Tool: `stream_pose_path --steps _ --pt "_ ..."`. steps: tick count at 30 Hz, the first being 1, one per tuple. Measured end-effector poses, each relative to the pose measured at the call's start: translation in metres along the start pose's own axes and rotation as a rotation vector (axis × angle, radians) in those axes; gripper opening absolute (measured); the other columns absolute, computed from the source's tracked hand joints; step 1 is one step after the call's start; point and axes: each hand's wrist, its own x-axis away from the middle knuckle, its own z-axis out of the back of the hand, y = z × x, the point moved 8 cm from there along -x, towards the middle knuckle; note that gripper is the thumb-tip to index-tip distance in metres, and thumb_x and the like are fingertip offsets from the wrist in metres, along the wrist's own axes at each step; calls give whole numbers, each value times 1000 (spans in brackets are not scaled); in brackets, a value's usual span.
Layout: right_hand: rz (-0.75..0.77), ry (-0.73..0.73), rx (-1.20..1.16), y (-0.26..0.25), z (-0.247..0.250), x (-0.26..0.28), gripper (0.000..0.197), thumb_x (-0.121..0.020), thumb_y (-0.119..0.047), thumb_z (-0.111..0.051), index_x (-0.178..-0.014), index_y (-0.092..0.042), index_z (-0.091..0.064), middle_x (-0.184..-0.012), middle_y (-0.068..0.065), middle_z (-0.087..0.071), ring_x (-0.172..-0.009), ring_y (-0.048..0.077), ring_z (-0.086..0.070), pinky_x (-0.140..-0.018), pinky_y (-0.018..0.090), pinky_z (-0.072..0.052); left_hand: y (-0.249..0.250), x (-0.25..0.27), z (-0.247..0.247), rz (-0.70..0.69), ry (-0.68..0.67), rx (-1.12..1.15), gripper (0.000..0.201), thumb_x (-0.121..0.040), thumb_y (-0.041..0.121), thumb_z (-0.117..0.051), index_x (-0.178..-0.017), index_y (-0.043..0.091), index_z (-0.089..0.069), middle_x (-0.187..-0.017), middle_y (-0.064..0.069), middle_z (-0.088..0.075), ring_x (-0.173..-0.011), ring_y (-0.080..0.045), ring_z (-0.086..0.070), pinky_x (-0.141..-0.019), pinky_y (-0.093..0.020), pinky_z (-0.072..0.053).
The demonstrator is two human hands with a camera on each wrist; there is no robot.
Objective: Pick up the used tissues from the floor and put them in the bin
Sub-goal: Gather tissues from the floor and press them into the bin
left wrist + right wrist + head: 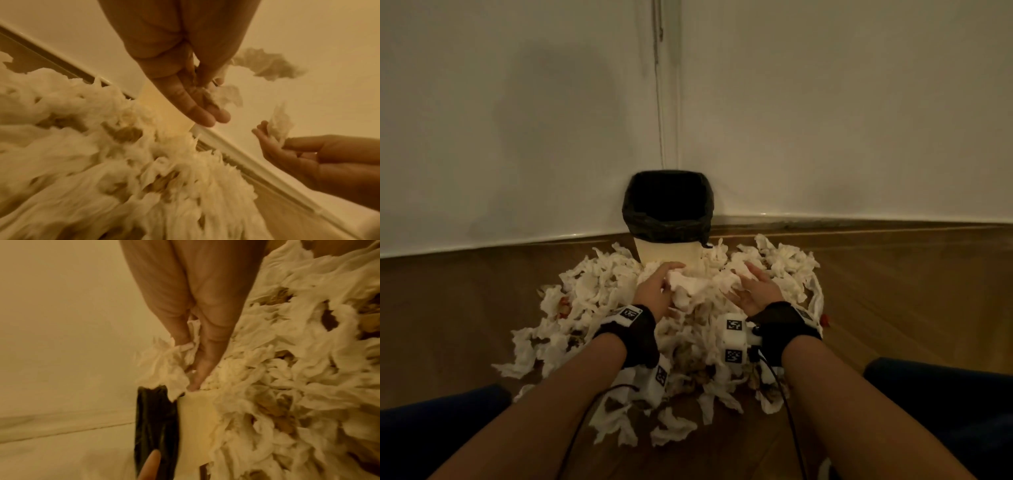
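Knees: dark blue trouser legs (431,435) at the near edge, one outside each forearm
Wrists: each wears a black strap (635,337) carrying a white marker block (734,337), with black cables trailing back along the forearms
Tissue pile: crumpled white tissues (619,329) cover the wooden floor (893,294) beneath both arms and spread out to either side of the hands, reaching as far as the foot of the bin
Left hand: the left hand (655,286) is on top of the pile, fingers curved over a bunch of tissue (690,286) that lies between it and the other hand; the wrist view shows tissue caught between its fingers (197,113)
Right hand: the right hand (756,291) is palm up with fingers loosely bent, cradling tissue from below and pinching some against the thumb, just right of the bunch
Bin: a cream bin (669,253) with a black liner (666,209) folded over its rim stands upright just beyond the fingertips of both hands, tissues banked against its base
Corner: white walls (517,120) meet directly behind the bin, further out from the hands
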Motion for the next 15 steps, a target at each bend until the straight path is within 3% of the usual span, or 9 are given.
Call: stream_pose_path --steps 2,3,4,6,8,11,13,15 --pt "19 -16 -46 -16 -17 10 48 -96 13 -30 -138 -7 -42 -128 22 -50 -96 31 -58 -66 35 -57 26 0 8 -35 22 39 46 -93 -3 -29 -89 31 -59 -93 -10 -58 -66 -25 -60 -47 -26 -51" --pt "27 -10 -42 -23 -26 15 49 -95 15 -27 -138 -5 -41 -120 23 -52 -86 27 -57 -55 29 -56 38 0 14 -56 37 9 43 -92 -3 -30 -85 27 -60 -92 -14 -58 -66 -27 -58 -50 -28 -50" --pt "31 -7 -23 -29 -34 21 50 -95 15 -24 -138 -3 -40 -108 22 -55 -74 21 -53 -44 22 -51 51 -1 20 -79 64 -48 34 -91 -2 -34 -87 21 -60 -95 -18 -58 -73 -31 -58 -58 -31 -50" --pt "31 -2 21 -39 -49 28 46 -96 13 -20 -133 -2 -43 -80 13 -48 -59 13 -36 -35 16 -35 71 -1 34 -65 108 -211 20 -91 7 -45 -105 12 -59 -114 -20 -55 -99 -37 -55 -80 -38 -46" --pt "18 -24 31 -47 -64 36 30 -99 2 -24 -109 -8 -51 -67 5 -36 -54 11 -27 -35 16 -28 82 -1 42 15 94 -359 31 -93 14 -46 -123 8 -51 -131 -19 -43 -115 -36 -46 -95 -39 -40" --pt "32 -125 66 -61 -87 58 20 -95 -8 -39 -80 -11 -51 -63 3 -42 -49 10 -36 -38 18 -29 104 7 49 37 68 -468 43 -93 23 -50 -132 7 -43 -138 -15 -32 -122 -34 -39 -95 -34 -36" --pt "71 -127 151 -72 -95 69 12 -95 -12 -48 -86 -11 -56 -66 3 -43 -47 10 -41 -39 19 -34 116 13 61 23 136 -379 46 -94 32 -49 -130 4 -44 -132 -16 -41 -116 -34 -46 -89 -32 -38" --pt "143 -113 287 -81 -101 76 23 -98 -5 -43 -116 -1 -56 -69 3 -39 -55 10 -38 -45 19 -36 128 17 69 -20 194 -331 36 -97 21 -45 -126 0 -45 -125 -21 -51 -110 -36 -53 -87 -35 -43"
